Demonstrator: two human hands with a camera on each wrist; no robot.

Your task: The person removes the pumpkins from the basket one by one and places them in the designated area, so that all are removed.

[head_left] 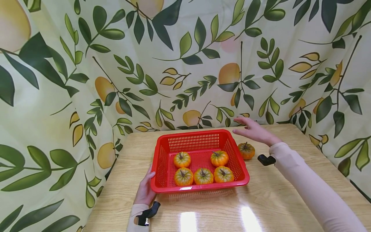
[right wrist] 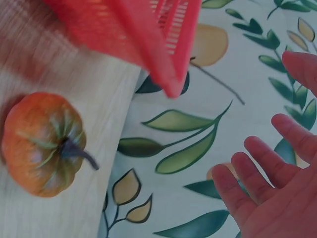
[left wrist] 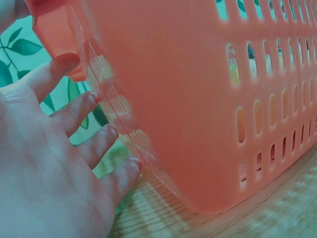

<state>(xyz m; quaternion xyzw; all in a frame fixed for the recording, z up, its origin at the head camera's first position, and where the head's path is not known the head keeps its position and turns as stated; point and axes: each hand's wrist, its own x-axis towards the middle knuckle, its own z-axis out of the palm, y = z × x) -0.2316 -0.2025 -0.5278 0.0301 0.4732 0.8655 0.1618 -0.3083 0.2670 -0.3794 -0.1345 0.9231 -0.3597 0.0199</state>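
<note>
A red plastic basket [head_left: 200,188] with slotted walls holds several small orange pumpkins [head_left: 203,176], most of them along its near side. My left hand [head_left: 145,189] grips the basket at its left side, thumb at the rim, while its fingertips [left wrist: 130,166] touch the outer wall. One more pumpkin [head_left: 246,150] sits on the table just right of the basket, stem up. Past it, near the far right corner of the basket, my right hand [head_left: 255,130] hovers with fingers spread and nothing in them. The right wrist view shows that pumpkin [right wrist: 44,144] apart from the hand.
Everything rests on a light wood table [head_left: 278,199]. A cloth [head_left: 179,77] printed with leaves and fruit hangs behind the table and along both sides. Dark camera mounts [head_left: 266,159] stick out from both wrists.
</note>
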